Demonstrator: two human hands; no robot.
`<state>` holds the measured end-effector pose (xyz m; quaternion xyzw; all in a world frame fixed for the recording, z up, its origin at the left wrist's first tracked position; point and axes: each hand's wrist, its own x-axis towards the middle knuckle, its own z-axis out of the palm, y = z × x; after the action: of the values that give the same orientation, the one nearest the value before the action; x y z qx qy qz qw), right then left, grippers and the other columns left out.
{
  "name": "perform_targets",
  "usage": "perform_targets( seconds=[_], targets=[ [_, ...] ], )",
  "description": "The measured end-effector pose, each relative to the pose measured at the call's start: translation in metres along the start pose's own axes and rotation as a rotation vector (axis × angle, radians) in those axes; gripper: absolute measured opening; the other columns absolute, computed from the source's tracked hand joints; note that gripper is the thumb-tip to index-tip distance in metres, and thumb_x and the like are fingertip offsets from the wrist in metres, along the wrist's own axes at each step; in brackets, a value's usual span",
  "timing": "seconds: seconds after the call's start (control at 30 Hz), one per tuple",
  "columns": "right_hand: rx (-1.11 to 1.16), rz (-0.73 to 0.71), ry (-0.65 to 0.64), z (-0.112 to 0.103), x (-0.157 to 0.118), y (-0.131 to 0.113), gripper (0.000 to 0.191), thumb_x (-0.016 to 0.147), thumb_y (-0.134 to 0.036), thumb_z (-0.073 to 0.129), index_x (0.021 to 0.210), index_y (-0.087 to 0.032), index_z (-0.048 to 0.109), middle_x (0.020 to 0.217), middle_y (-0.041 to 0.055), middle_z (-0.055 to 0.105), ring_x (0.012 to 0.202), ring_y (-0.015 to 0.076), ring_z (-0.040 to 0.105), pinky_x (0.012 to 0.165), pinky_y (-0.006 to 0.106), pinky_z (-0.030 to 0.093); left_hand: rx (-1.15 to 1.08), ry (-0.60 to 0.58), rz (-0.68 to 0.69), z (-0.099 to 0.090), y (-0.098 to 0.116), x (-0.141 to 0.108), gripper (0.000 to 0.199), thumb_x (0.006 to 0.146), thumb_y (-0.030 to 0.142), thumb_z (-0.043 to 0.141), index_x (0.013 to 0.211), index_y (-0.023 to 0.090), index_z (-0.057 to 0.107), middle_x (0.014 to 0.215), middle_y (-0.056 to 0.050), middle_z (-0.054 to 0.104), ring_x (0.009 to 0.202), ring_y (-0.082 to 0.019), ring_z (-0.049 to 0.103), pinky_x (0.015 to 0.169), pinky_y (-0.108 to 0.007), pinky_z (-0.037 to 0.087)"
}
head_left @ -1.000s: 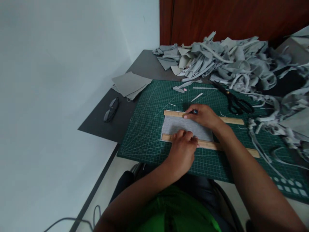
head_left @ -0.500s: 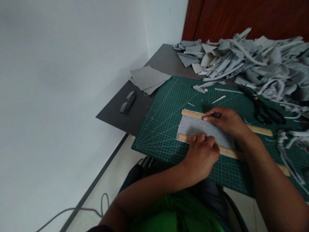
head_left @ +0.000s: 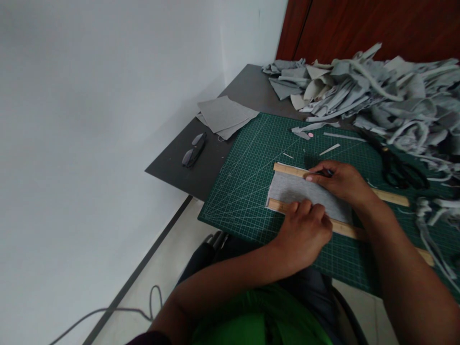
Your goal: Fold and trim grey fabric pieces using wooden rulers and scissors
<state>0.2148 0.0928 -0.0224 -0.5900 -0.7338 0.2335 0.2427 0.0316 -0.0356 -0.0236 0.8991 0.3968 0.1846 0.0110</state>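
Note:
A grey fabric piece [head_left: 305, 189] lies flat on the green cutting mat [head_left: 237, 187], with a wooden ruler along each long edge. My left hand [head_left: 305, 232] is closed, fingers curled over the near ruler [head_left: 347, 229], which it presses against the fabric. At the far edge, my right hand [head_left: 345, 179] pinches the far ruler [head_left: 289, 168] and fabric edge between thumb and fingers. Something small and dark shows in the right hand, too unclear to name. Both rulers run on to the right, partly hidden beneath my right hand and forearm.
Black scissors [head_left: 398, 167] lie right of my right hand. A large heap of grey fabric scraps [head_left: 373, 91] fills the back right. Thin offcuts [head_left: 329, 149] lie beyond the fabric. On the dark table at left are eyeglasses [head_left: 194, 150] and stacked grey fabric pieces [head_left: 224, 115].
The whole view has shifted slightly, so everything on the table sits a little further right. Both hands keep almost the same hold on the rulers and fabric.

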Motion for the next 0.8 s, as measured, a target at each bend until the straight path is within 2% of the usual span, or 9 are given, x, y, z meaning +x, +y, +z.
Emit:
perform_targets(
  seconds=[0.33, 0.63, 0.8],
  targets=[
    [-0.007, -0.046, 0.01, 0.0, 0.0015, 0.0025, 0.048, 0.079, -0.074, 0.072, 0.086, -0.027, 0.08, 0.073, 0.0049, 0.074, 0.065, 0.023, 0.063, 0.058, 0.036, 0.046, 0.007, 0.01, -0.002, 0.0038, 0.0005, 0.0005, 0.024, 0.104, 0.018, 0.051, 0.115, 0.012, 0.071, 0.103, -0.011, 0.061, 0.103, -0.028, 0.053, 0.083, -0.042, 0.042],
    [0.002, -0.045, -0.014, -0.0002, 0.0016, 0.0034, 0.048, 0.08, -0.073, 0.072, 0.088, -0.026, 0.079, 0.082, 0.0061, 0.076, 0.072, 0.0246, 0.065, 0.065, 0.037, 0.047, 0.011, 0.031, -0.007, 0.0051, 0.0015, -0.0001, 0.024, 0.105, 0.018, 0.049, 0.115, 0.012, 0.07, 0.103, -0.011, 0.059, 0.104, -0.028, 0.053, 0.083, -0.041, 0.042],
    [0.009, -0.045, 0.005, 0.0002, 0.0019, 0.0017, 0.052, 0.078, -0.076, 0.072, 0.087, -0.026, 0.08, 0.075, 0.0049, 0.074, 0.067, 0.0233, 0.064, 0.062, 0.036, 0.046, 0.01, 0.039, -0.006, 0.0052, 0.0016, -0.0005, 0.023, 0.105, 0.017, 0.049, 0.112, 0.012, 0.07, 0.102, -0.01, 0.059, 0.104, -0.028, 0.053, 0.083, -0.043, 0.041]
  ],
)
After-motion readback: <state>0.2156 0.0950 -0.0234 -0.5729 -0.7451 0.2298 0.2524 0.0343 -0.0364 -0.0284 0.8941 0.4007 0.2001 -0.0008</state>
